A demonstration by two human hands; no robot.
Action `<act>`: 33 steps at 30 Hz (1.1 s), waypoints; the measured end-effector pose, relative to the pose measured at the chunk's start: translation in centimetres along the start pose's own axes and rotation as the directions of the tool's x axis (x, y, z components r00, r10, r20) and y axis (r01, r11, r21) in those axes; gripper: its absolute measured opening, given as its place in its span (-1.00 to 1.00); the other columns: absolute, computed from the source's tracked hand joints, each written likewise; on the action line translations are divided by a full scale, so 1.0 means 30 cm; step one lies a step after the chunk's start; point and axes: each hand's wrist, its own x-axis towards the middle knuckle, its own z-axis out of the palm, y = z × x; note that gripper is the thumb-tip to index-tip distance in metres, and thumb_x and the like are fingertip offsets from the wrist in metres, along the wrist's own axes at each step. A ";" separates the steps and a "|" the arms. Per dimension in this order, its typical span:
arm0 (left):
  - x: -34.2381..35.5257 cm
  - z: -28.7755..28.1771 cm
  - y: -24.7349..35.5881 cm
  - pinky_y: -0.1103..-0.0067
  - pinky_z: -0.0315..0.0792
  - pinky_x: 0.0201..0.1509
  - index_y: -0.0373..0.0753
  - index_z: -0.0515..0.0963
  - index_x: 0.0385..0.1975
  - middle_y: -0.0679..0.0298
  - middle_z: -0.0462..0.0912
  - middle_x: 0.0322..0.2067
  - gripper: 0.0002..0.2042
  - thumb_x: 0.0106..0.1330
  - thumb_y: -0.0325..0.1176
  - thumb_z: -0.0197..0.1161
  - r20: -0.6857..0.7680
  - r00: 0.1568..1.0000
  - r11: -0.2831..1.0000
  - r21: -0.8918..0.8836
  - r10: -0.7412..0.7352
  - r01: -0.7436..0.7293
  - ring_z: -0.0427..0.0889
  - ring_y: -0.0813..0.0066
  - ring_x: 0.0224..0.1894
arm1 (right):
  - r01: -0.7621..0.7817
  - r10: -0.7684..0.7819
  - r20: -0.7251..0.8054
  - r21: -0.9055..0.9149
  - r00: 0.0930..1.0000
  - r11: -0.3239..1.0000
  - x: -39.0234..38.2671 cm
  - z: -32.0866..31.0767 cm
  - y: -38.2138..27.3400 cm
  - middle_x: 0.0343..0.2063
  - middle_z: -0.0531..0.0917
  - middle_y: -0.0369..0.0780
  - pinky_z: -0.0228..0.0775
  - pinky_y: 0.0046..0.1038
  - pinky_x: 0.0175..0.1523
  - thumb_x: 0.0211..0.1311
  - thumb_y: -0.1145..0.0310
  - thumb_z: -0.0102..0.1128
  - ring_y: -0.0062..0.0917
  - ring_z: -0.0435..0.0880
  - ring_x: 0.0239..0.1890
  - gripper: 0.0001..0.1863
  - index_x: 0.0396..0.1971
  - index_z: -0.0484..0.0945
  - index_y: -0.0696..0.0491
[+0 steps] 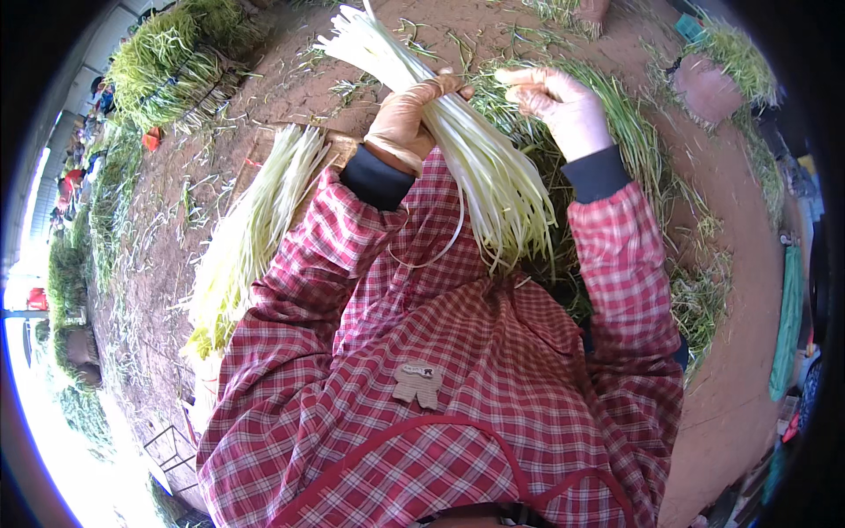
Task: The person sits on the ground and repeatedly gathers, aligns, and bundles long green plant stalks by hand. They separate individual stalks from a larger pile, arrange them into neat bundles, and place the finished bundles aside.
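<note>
My left hand (407, 119), in a tan rubber glove, grips a thick bundle of pale white-yellow chive stalks (466, 150) around its middle. The bundle runs from the upper left down toward my lap, where its thin yellow-green tips fan out. My right hand (559, 104), in a pink glove, is raised just right of the bundle with its fingers pinched together; whether it holds a strand I cannot tell. Both forearms wear red plaid sleeves with black cuffs.
A second bundle of pale stalks (255, 224) lies on a wooden board (339, 145) to my left. Loose green trimmings (634, 150) are heaped on the brown dirt floor to the right. Green bundles (167, 66) are stacked at the upper left. A pinkish stool (704, 88) stands at the upper right.
</note>
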 end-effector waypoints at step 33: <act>-0.073 -0.023 -0.002 0.25 0.50 0.01 -0.34 0.47 -0.22 0.08 0.61 -0.28 -0.76 0.17 -0.39 0.28 -0.288 0.957 0.987 -0.140 0.039 -0.082 0.61 0.18 -0.21 | 0.229 -0.223 -0.052 0.143 0.973 0.963 -0.075 0.127 -0.003 -0.03 0.60 -0.18 0.48 -0.57 -0.02 0.10 0.73 0.11 -0.57 0.61 -0.11 -0.60 -0.02 0.48 0.14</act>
